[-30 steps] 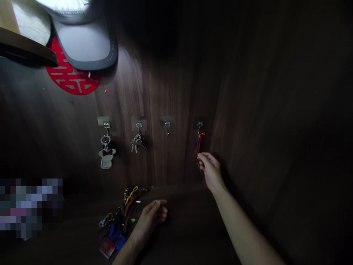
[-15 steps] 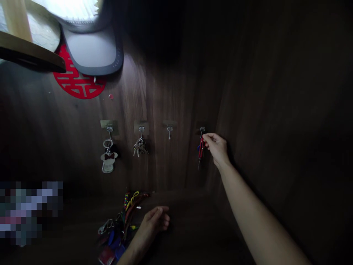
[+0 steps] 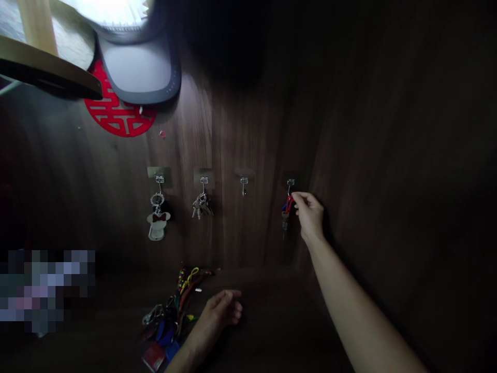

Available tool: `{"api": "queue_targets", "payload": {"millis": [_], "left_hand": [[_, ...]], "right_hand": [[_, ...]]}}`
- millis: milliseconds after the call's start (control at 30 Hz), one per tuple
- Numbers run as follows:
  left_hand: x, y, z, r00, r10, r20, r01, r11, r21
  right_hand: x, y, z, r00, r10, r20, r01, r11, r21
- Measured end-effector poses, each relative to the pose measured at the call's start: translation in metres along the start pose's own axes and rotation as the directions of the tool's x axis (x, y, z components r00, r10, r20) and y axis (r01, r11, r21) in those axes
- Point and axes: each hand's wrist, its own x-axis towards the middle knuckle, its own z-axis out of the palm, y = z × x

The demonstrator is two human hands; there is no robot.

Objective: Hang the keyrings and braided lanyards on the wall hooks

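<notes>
Right fingers (image 3: 300, 195) pinch red cord (image 3: 289, 202); lettering (image 3: 123, 28) on the cap (image 3: 137, 67) is blurred.

From the middle of the head view, the right hand (image 3: 310, 212) sits between three and four o'clock, thumb and forefinger pinching a red cord loop (image 3: 289, 202) just below a metal hook (image 3: 290, 183). The left hand (image 3: 222, 310), loosely curled, is between six and seven; near it, at seven, lies a pile of keyrings and straps (image 3: 165, 332). A bunch of keys (image 3: 201, 206) and a mouse-head keyring (image 3: 157, 226) hang toward half past eight; a grey cap (image 3: 140, 66) is at ten.
</notes>
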Motion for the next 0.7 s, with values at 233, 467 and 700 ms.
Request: {"api": "queue_targets", "payload": {"millis": [233, 467, 700], "left_hand": [[-0.002, 0.001, 0.0, 1.0, -0.001, 0.001, 0.001, 1.0, 0.008], [-0.002, -0.001, -0.001, 1.0, 0.013, 0.015, -0.013, 0.999, 0.045], [-0.008, 0.004, 0.002, 0.997, 0.037, 0.069, -0.049, 0.982, 0.181]], "right_hand": [[0.002, 0.014, 0.002, 1.0, -0.017, 0.012, 0.016, 0.997, 0.075], [0.007, 0.021, 0.006, 0.997, -0.081, -0.006, 0.081, 0.996, 0.036], [-0.019, 0.02, 0.001, 0.994, -0.081, -0.074, 0.078, 0.996, -0.047]]}}
